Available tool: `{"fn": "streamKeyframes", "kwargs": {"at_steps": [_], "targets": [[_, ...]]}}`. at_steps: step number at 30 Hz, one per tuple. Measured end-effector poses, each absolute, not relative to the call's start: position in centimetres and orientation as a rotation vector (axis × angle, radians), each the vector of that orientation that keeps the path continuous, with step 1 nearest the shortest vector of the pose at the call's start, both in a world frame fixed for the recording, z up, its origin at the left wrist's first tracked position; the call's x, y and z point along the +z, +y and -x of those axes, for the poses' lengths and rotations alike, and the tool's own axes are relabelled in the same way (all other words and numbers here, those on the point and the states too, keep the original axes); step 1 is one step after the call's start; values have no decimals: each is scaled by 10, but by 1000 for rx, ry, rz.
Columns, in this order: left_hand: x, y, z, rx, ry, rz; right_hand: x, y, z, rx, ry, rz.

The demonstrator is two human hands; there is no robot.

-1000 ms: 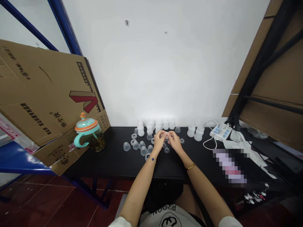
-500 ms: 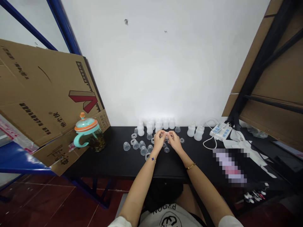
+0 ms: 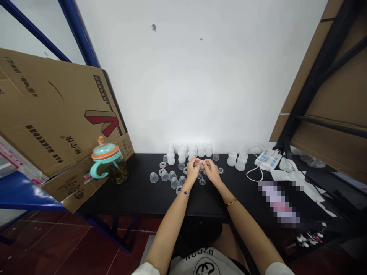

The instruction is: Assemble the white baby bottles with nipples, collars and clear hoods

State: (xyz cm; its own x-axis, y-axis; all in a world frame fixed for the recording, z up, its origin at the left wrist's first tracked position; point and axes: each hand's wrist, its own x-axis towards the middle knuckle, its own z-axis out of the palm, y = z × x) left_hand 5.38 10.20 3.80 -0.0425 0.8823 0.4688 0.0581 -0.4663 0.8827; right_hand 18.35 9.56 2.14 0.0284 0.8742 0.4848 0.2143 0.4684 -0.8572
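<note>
My left hand (image 3: 193, 168) and my right hand (image 3: 211, 169) meet over the black table, fingers pinched together. Between their fingertips is a small whitish collar ring (image 3: 202, 163), mostly covered by the fingers. Just below the hands lies a clear silicone nipple (image 3: 202, 181), and another nipple (image 3: 220, 170) is right of my right hand. Several clear dome caps (image 3: 174, 183) lie left of my left hand, with white collar rings (image 3: 163, 165) among them. Behind the hands stand several frosted baby bottles (image 3: 171, 157) in a group along the wall.
Two more baby bottles (image 3: 241, 161) stand to the right. Beyond them are a white power strip (image 3: 268, 159) with its cable and crumpled white paper (image 3: 289, 175). A teal-lidded jug (image 3: 110, 164) stands at left beside a large cardboard sheet (image 3: 57, 114). The black table (image 3: 137, 200) meets the wall behind.
Both hands stay in the same place with the collar ring between the fingertips. The ring shows slightly more. The whole view has shifted very slightly.
</note>
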Motion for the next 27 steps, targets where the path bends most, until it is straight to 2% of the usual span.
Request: {"fn": "streamKeyframes", "kwargs": {"at_steps": [14,27], "targets": [[37,101,-58,1561,962,-1512,26,92,-184,636,-1439,997],[28,104,-56,1611,1115,-1810,24,94,-186,660,-1411,1065]]}}
